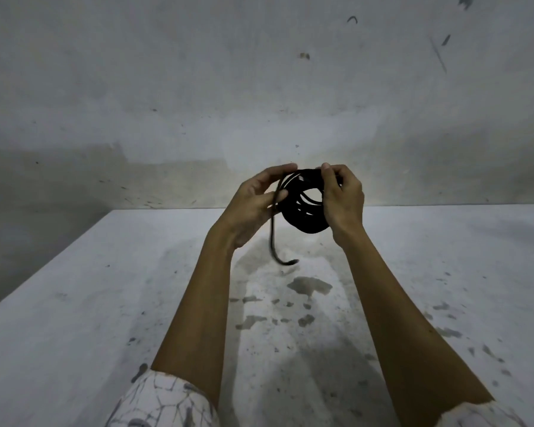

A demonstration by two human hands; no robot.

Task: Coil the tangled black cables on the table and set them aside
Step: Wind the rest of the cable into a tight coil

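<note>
Your left hand is raised above the desk, palm turned inward, fingers curved. Its thumb and forefinger curl over the left side of the coiled black cable, and the cable's strands pass between them where the thumb crosses the loops. From under that hand a loose tail of the same cable hangs down, curving to the right at its tip; the tip is blurred, so you cannot tell whether it touches the desk.

The coil itself sits between your two hands, held upright in the air well above the desk surface. It reads as several round loops stacked together, with an open centre through which the pale wall shows. The lower part of the bundle is a dense black mass where single strands cannot be made out.

Your right hand grips the coil's right side, fingers curled round the bundle, with thumb and fingertips pinching near the top of the loops. Both patterned white sleeves show at the bottom edge. The desk is stained with dark blotches.
</note>
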